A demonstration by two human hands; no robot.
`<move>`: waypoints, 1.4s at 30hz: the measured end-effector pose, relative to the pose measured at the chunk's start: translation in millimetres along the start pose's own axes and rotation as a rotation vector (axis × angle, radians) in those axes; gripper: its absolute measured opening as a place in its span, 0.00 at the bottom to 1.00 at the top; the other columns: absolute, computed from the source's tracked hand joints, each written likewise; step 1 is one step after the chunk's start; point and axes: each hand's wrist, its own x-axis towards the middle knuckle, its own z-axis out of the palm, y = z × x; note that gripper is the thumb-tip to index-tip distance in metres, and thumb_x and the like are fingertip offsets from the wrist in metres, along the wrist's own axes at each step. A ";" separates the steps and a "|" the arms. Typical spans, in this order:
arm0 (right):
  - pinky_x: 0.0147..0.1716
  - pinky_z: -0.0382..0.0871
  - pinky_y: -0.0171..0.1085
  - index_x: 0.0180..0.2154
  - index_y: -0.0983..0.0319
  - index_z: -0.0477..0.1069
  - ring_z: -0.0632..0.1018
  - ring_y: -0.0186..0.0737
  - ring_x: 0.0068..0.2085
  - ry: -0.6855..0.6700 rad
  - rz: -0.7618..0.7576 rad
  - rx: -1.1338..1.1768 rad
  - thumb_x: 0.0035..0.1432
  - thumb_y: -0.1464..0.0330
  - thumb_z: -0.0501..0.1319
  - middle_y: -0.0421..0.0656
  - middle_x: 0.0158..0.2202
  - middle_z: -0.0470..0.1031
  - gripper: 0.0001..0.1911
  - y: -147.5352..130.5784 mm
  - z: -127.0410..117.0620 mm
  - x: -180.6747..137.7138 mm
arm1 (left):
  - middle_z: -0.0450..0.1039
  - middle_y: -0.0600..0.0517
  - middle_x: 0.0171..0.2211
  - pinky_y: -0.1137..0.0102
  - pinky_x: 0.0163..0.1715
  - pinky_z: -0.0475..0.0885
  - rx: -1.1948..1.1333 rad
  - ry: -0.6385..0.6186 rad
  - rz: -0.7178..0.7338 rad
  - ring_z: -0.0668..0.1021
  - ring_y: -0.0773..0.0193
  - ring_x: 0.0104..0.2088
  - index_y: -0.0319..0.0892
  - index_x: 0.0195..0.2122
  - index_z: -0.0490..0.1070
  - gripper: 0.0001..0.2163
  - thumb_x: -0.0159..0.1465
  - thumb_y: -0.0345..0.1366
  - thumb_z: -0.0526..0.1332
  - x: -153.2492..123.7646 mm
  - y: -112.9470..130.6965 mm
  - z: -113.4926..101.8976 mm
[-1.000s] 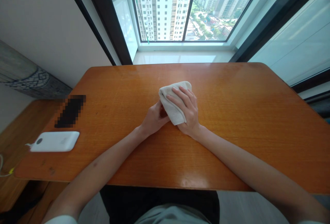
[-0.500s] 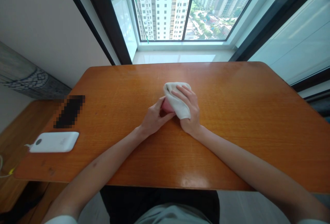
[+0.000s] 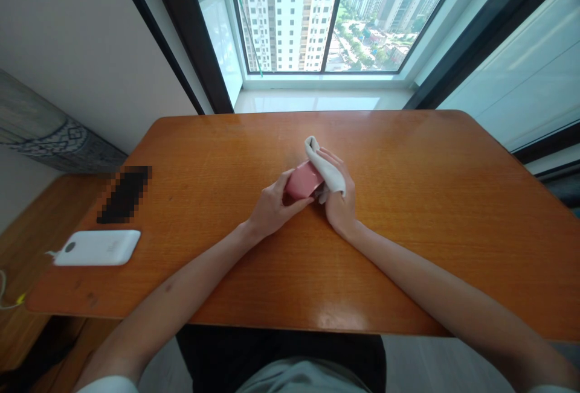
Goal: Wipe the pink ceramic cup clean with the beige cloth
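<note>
A small glossy pink object (image 3: 304, 180), rounded with flat facets, is held over the middle of the table; its exact kind I cannot make out. My left hand (image 3: 277, 203) grips it from the left between thumb and fingers. My right hand (image 3: 342, 191) is closed on a folded white cloth (image 3: 327, 166), which presses against the pink object's right side. The cloth's upper end sticks up past my right fingers. The object's right edge and underside are hidden by the cloth.
On the wooden table (image 3: 408, 248), at the left, lies a white rectangular device (image 3: 97, 247) with a cable. Behind it is a dark pixelated patch (image 3: 124, 195). A window (image 3: 317, 15) stands beyond the far edge, with a curtain (image 3: 58, 121) at the left.
My right hand and the cloth have shifted slightly right and turned, uncovering more of the pink object's top. My left hand stays nearly in place.
</note>
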 end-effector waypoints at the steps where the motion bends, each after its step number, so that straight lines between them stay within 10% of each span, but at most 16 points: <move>1: 0.73 0.69 0.63 0.71 0.50 0.70 0.74 0.56 0.72 0.015 0.018 0.017 0.80 0.56 0.49 0.46 0.72 0.74 0.26 0.9 0.3 0.1 | 0.83 0.45 0.56 0.65 0.50 0.81 -0.002 -0.001 0.000 0.86 0.55 0.49 0.45 0.67 0.69 0.31 0.68 0.50 0.74 -0.1 0.6 -0.3; 8: 0.78 0.56 0.70 0.72 0.43 0.70 0.69 0.62 0.76 -0.150 -0.265 -0.137 0.76 0.55 0.57 0.39 0.74 0.72 0.27 -16.0 -5.3 -5.3 | 0.83 0.52 0.37 0.70 0.33 0.76 -0.045 -0.022 -0.080 0.80 0.63 0.31 0.41 0.56 0.73 0.23 0.67 0.50 0.73 -2.2 -3.4 -0.8; 14: 0.74 0.68 0.63 0.70 0.49 0.73 0.75 0.56 0.72 0.031 0.047 0.053 0.79 0.56 0.50 0.45 0.71 0.75 0.26 0.6 0.4 1.1 | 0.84 0.46 0.54 0.67 0.47 0.81 0.019 -0.006 -0.016 0.86 0.57 0.47 0.44 0.67 0.69 0.31 0.68 0.52 0.74 0.5 3.4 -0.9; 21: 0.77 0.59 0.68 0.72 0.44 0.71 0.69 0.60 0.76 -0.130 -0.245 -0.157 0.76 0.58 0.55 0.41 0.74 0.73 0.26 -14.9 -5.1 -4.1 | 0.84 0.52 0.39 0.70 0.35 0.77 0.001 -0.015 -0.057 0.82 0.62 0.33 0.43 0.54 0.73 0.23 0.67 0.52 0.73 -1.1 -1.9 -2.1; 28: 0.72 0.70 0.63 0.70 0.50 0.72 0.75 0.56 0.71 0.016 0.006 -0.011 0.79 0.57 0.50 0.46 0.71 0.76 0.25 -1.1 -0.8 2.0 | 0.84 0.45 0.55 0.65 0.49 0.81 0.001 -0.005 -0.013 0.86 0.55 0.47 0.44 0.66 0.69 0.31 0.67 0.51 0.74 1.1 4.8 -0.9; 35: 0.77 0.58 0.69 0.72 0.44 0.70 0.70 0.61 0.75 -0.134 -0.264 -0.167 0.76 0.56 0.55 0.41 0.73 0.74 0.27 -15.6 -4.3 -4.2 | 0.84 0.52 0.38 0.70 0.34 0.76 0.011 -0.023 -0.067 0.80 0.64 0.32 0.42 0.55 0.73 0.23 0.67 0.50 0.74 -0.9 -2.0 -1.5; 42: 0.72 0.70 0.64 0.72 0.47 0.70 0.74 0.58 0.72 -0.015 -0.073 -0.078 0.78 0.57 0.52 0.45 0.73 0.73 0.26 -4.3 -3.5 0.9 | 0.84 0.46 0.52 0.66 0.46 0.80 0.000 -0.009 -0.023 0.85 0.57 0.44 0.44 0.65 0.70 0.30 0.67 0.51 0.74 0.8 3.8 -1.1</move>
